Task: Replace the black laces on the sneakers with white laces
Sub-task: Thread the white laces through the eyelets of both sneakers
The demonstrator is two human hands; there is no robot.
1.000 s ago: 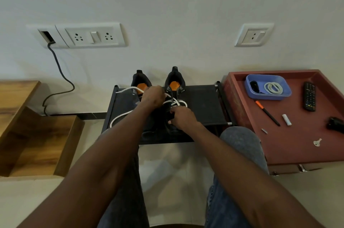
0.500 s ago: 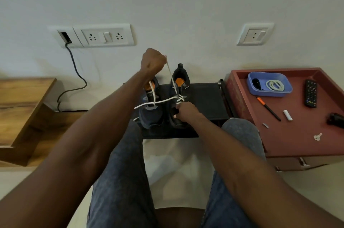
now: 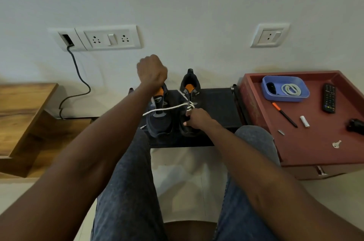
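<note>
our two hands lacing dark sneakers (image 3: 173,114)

toes point toward us, heels to the wall. our left hand (image 3: 152,70) is clenched, raised; our right hand (image 3: 197,117) pinches the white lace (image 3: 167,108).

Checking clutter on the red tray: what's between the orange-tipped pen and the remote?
Head view: only bare red tray between the pen and the remote; the small white cylinder lies just nearer the person.

A low black table (image 3: 216,103) against the wall carries two dark sneakers (image 3: 159,124) side by side near its left end, toes at the front edge; a white lace (image 3: 167,108) crosses them.
</note>
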